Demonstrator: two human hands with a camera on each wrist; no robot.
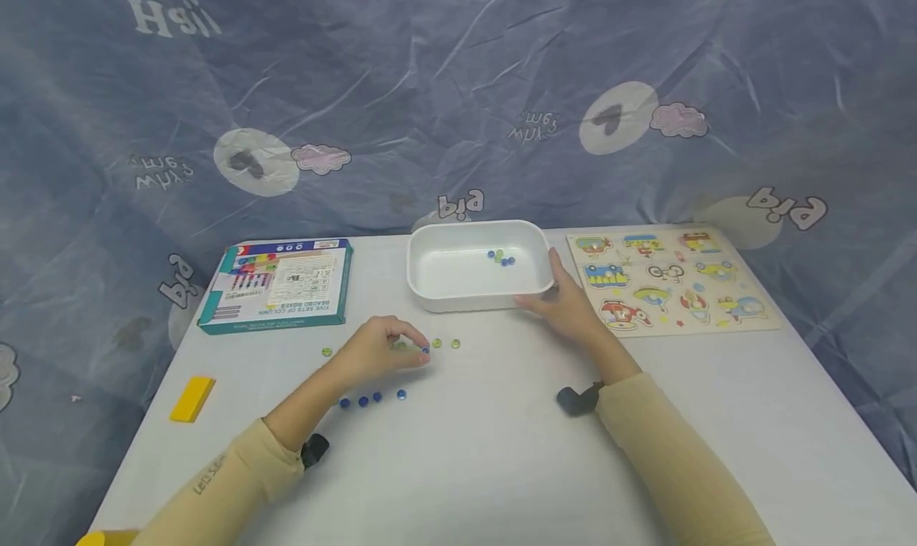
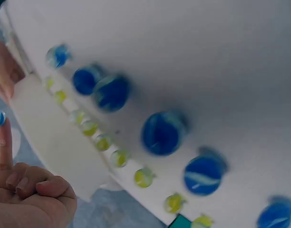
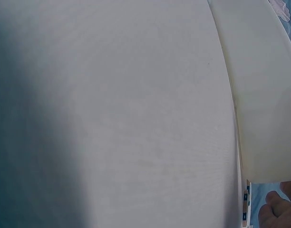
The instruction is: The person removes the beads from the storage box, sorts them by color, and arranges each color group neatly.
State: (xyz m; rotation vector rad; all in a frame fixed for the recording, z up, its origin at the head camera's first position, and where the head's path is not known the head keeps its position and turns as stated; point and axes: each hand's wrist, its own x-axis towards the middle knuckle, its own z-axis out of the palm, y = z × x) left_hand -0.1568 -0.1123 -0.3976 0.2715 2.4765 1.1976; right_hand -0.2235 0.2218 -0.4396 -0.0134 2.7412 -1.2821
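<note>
In the head view, my left hand [image 1: 374, 350] pinches a blue marble [image 1: 426, 350] between thumb and index finger, above the table left of centre. The same marble [image 2: 0, 118] shows at the left wrist view's edge. My right hand [image 1: 571, 309] grips the right front corner of a white tray [image 1: 462, 301], thumb on the front wall and fingers along the side. Inside lie a few blue marbles [image 1: 512, 260] and yellow-green ones. A row of yellow-green marbles [image 1: 455, 343] lies on the table, partly hidden by my left hand. Nearer are several blue marbles [image 1: 401, 395].
A flat teal box [image 1: 301, 291] lies at the back left. Behind my right hand, a wooden picture puzzle board [image 1: 669, 279] rests at the back right. On the left is a yellow block [image 1: 192, 399], and another yellow thing [image 1: 107, 538] shows at the lower left edge.
</note>
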